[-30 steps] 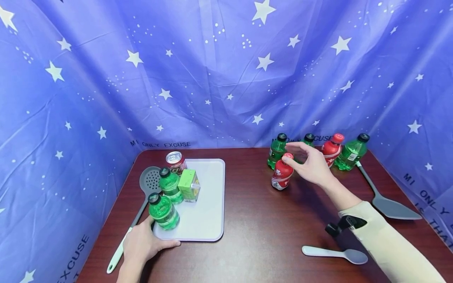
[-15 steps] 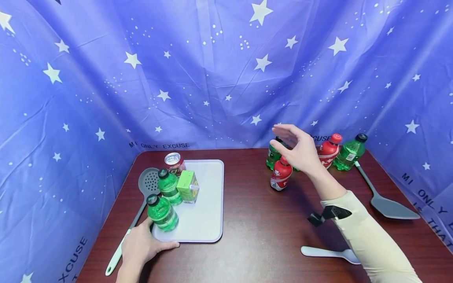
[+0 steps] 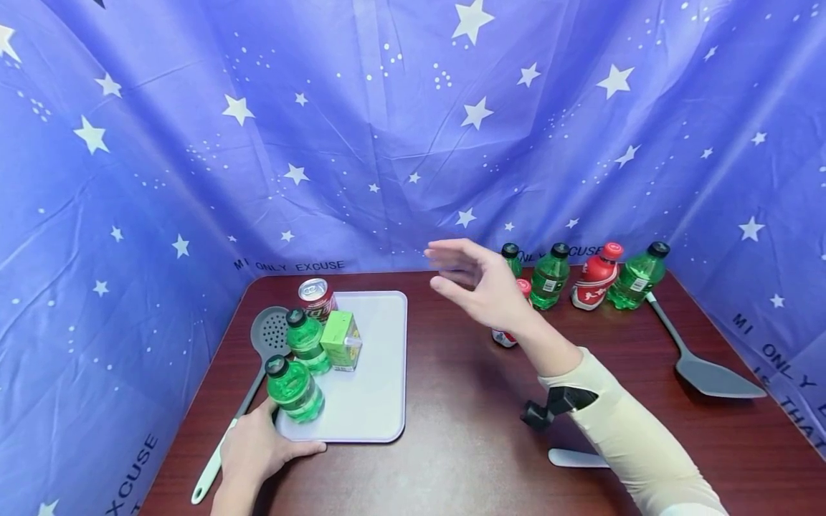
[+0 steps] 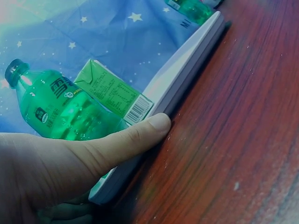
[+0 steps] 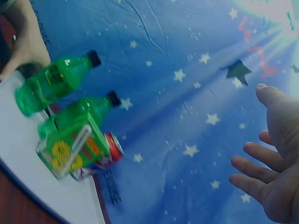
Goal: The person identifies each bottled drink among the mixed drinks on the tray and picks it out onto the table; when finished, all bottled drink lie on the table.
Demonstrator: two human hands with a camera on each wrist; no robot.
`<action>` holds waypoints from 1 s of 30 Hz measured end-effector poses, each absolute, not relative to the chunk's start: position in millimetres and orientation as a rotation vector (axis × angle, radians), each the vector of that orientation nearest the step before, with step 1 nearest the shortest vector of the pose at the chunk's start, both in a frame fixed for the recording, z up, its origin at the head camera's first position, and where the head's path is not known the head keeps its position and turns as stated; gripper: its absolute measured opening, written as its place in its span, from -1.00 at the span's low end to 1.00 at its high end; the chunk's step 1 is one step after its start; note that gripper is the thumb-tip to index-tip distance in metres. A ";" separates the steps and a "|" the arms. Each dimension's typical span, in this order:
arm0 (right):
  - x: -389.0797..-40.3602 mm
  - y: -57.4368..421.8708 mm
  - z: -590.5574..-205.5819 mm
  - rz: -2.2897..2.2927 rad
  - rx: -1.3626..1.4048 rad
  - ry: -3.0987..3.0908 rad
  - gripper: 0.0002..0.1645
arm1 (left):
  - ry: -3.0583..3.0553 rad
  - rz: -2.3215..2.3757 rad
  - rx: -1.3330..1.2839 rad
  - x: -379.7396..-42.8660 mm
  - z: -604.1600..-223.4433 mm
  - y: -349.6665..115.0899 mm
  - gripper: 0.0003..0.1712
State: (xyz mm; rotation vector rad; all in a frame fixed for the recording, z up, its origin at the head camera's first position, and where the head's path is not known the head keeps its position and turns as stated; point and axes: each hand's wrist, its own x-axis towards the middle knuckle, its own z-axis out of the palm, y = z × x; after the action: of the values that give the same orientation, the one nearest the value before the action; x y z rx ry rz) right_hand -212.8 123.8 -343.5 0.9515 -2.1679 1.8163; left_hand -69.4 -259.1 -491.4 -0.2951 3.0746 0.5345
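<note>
Head view shows us the right hand [image 3: 485, 287] in the air, fingers wide apart and holding nothing. Over the last second we see it swing away from the front red bottle [image 3: 504, 337], which stands where it did, now partly hidden behind the hand's heel. Farther beyond the wrist, a green bottle [image 3: 551, 278] that the fingers had covered shows fully. We judge that nothing was lifted, so the hand is free. Our left hand [image 3: 254, 444] keeps holding the corner of the tray [image 3: 381, 394], thumb along its near edge; just past those fingers stand two green bottles [image 3: 295, 390], then a green carton [image 3: 340, 340].
</note>
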 end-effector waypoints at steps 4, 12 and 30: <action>-209.4 104.5 -342.4 1.809 0.997 -2.186 -0.39 | 3.081 0.535 -0.292 -69.3 -491.2 -259.2 0.42; -203.2 62.7 -353.3 1.799 1.111 -2.206 -0.38 | 3.091 0.535 -0.289 -68.7 -491.1 -259.6 0.42; -180.5 -5.0 -397.0 1.665 1.329 -2.356 -0.32 | 3.079 0.532 -0.294 -69.8 -490.6 -258.6 0.41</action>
State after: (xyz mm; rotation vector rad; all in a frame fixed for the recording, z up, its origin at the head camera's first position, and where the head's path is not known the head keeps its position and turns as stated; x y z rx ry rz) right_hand -180.5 -5.0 -397.0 1.3289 -2.3565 1.6651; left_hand -69.8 -258.6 -490.6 -0.2938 3.0791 0.5318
